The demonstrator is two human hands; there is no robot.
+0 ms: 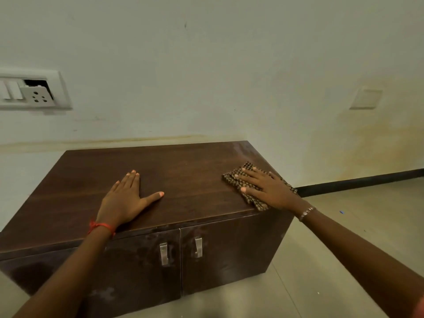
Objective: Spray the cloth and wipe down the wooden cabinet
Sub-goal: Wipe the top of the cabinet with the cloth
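We press the checked cloth (231, 179) flat under our right hand (263, 187), fingers straight and spread, near the right edge of the wooden cabinet (183, 166) top. Our left hand (124, 198) lies flat on the top, fingers straight, holding nothing, well apart from the cloth. No spray bottle is in view, so we judge spraying complete. Wiping of the top is in progress. The two doors (229, 255) show pale smudges and appear not yet wiped.

Head view, close above cabinet (183, 180), facing forward and down
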